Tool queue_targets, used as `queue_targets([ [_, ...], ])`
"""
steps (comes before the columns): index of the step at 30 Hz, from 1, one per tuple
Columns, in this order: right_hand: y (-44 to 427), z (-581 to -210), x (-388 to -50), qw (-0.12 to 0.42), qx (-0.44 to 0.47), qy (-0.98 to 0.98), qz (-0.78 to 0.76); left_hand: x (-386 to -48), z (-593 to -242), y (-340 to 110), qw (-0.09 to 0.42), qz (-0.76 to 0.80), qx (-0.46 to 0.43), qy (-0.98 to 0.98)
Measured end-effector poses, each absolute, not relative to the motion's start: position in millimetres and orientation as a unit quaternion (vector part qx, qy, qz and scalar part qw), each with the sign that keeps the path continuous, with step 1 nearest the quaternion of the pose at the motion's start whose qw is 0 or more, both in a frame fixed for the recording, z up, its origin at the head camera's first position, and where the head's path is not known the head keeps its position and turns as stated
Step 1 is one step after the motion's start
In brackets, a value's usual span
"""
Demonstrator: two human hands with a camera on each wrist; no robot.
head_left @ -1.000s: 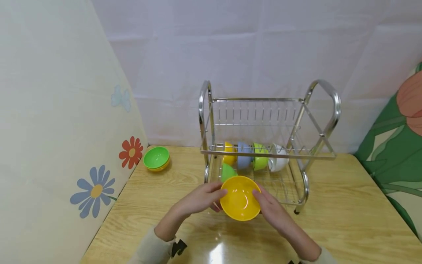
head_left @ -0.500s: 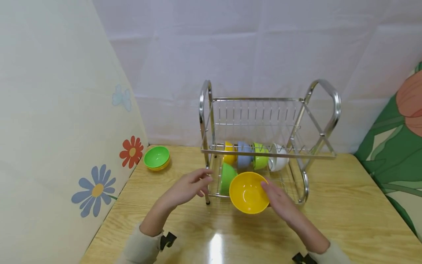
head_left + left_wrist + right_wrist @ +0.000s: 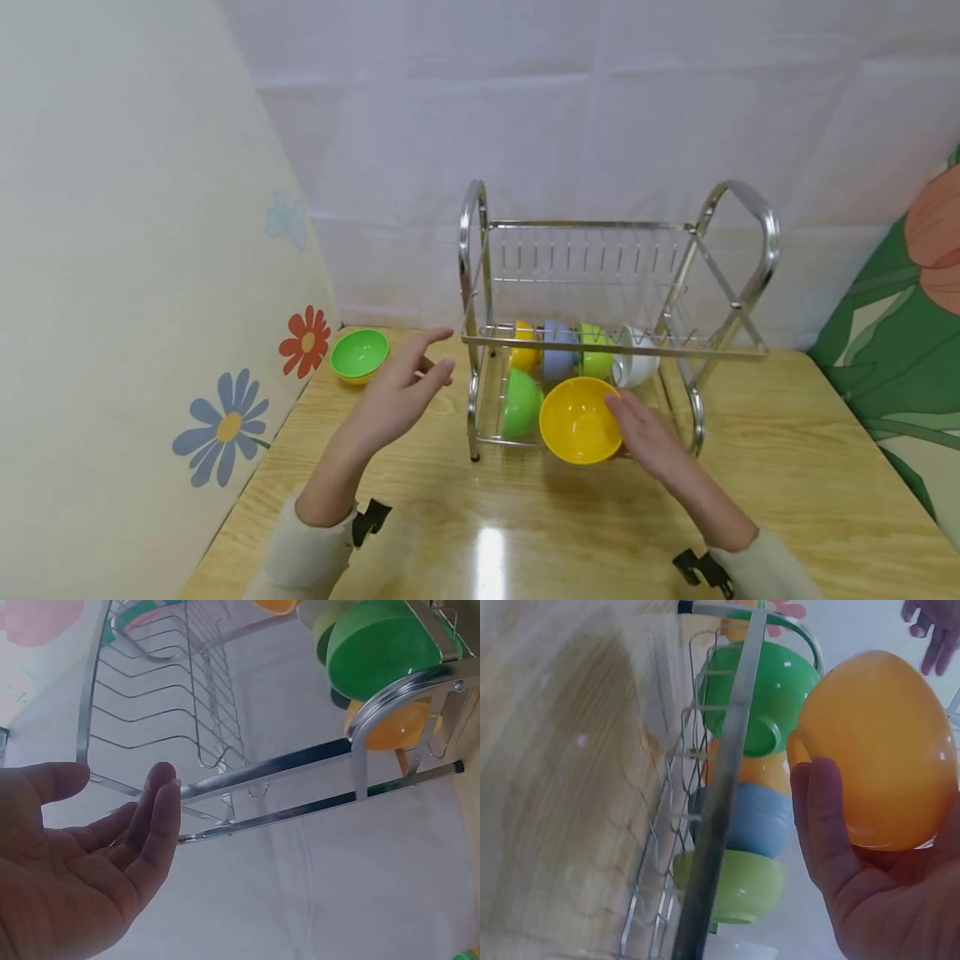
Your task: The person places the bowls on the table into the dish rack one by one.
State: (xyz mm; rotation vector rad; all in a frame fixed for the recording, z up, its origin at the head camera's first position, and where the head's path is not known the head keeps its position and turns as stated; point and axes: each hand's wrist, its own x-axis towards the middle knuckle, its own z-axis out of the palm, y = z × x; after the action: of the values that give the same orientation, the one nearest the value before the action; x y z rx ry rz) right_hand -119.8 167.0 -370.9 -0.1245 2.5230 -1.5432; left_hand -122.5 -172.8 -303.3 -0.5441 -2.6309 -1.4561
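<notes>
My right hand [image 3: 654, 440] holds a yellow bowl [image 3: 581, 421] by its right side, thumb at the rim, in front of the rack's lower tier. In the right wrist view the fingers lie against the outside of the yellow bowl [image 3: 877, 750]. My left hand [image 3: 393, 396] is raised left of the rack with nothing in it; its fingers are loosely bent in the left wrist view. A metal dish rack [image 3: 615, 354] stands on the table. On its lower tier a green bowl [image 3: 521, 404] stands on its side in front, just left of the held bowl.
Behind it stand a yellow bowl [image 3: 525, 354], a blue-grey bowl [image 3: 558, 362], a lime bowl [image 3: 596, 362] and a white bowl [image 3: 640, 367]. A small green bowl [image 3: 360, 353] sits stacked on a yellow one at the table's back left, by the flowered side wall [image 3: 150, 208].
My left hand has let go of the yellow bowl and moved left and up toward the small stacked bowls. The right hand has carried the bowl slightly right and up.
</notes>
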Motion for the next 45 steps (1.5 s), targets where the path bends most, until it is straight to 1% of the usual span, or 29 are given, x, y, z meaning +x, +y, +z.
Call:
queue_targets([
  [8,172,-366,-130,0.073,-0.045,0.88,-0.467,-115,-285,-165,0.118,-0.419,-0.188,-0.88],
  [14,172,-366,-138,0.067,-0.044,0.894,-0.441,-113,-278,-159,0.146,-0.392,-0.206,-0.885],
  [23,170,-367,-147,0.06,-0.056,0.917,-0.391,-118,-277,-151,0.148,-0.371,-0.209,-0.893],
  [32,165,-373,-158,0.011,-0.084,0.952,-0.295,-125,-279,-144,0.154,-0.346,-0.203,-0.903],
  [39,159,-376,-161,0.018,-0.089,0.962,-0.259,-130,-279,-136,0.146,-0.331,-0.195,-0.911],
  [45,152,-377,-162,0.005,-0.09,0.971,-0.221,-134,-277,-127,0.142,-0.315,-0.175,-0.922],
])
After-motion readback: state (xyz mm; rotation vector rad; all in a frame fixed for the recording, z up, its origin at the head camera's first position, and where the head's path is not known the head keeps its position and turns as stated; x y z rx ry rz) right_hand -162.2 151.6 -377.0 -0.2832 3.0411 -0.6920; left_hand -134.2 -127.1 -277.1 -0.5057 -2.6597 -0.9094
